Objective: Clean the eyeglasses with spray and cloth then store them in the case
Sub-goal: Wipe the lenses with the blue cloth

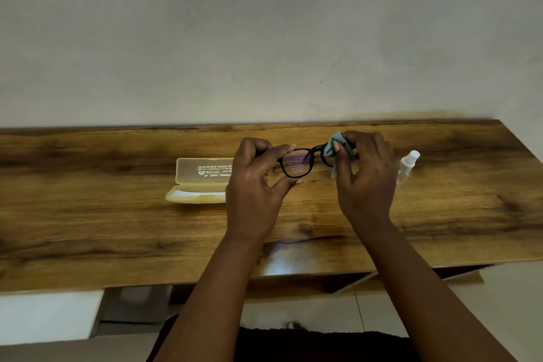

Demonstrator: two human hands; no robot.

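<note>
1. The eyeglasses [304, 162], black-framed with squarish rounded lenses, are held up above the middle of the bench [117, 232], nearer its far edge, between the two hands.
2. The left hand [258, 185] pinches the outer side of one lens rim, forefinger on the top of the rim and thumb below it; the other fingers are curled.
3. The right hand [365, 176] holds a pale blue cloth [335, 145] folded over the other lens, fingers [349, 138] and thumb closed on the cloth with the lens between them. That lens is mostly hidden by the cloth.
4. The uncovered lens shows a faint violet glint.
5. The case [199, 181], a long rounded box of translucent yellowish plastic, lies open on the bench just left of the left hand, its lid standing up toward the far edge. White print runs across the lid, seen upside down and too blurred to read.
6. A small clear spray bottle [407, 166] with a white cap is on the bench just beyond the right hand, partly hidden by it.
7. The bench is glossy brown wood-grain with dark streaks; a plain pale wall [264, 38] rises behind its far edge.
</note>
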